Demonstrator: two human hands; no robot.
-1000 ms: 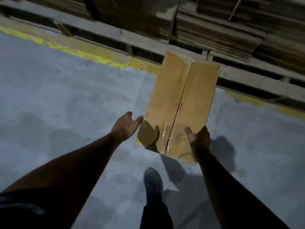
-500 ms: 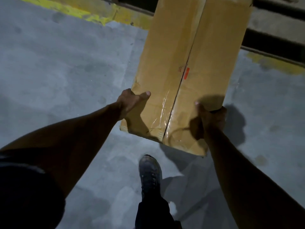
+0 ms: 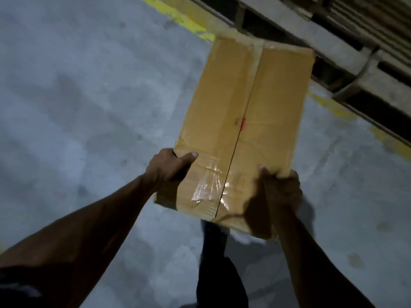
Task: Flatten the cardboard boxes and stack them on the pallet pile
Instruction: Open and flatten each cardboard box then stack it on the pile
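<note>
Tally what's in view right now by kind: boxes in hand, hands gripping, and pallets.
Cardboard box, held off the floor, flaps taped along the seam: 1
Hands gripping its near end, left hand and right hand: 2
Wooden pallet carrying flattened cardboard stacks: 1
Total: 4

The cardboard box (image 3: 244,130) is brown, long and rectangular, still in its unflattened form. Its top flaps are closed and meet along a central seam bearing clear tape and a small red mark. It is held off the floor, far end toward the pallet pile (image 3: 347,41), where flattened cardboard lies stacked on wooden pallets at upper right.
</note>
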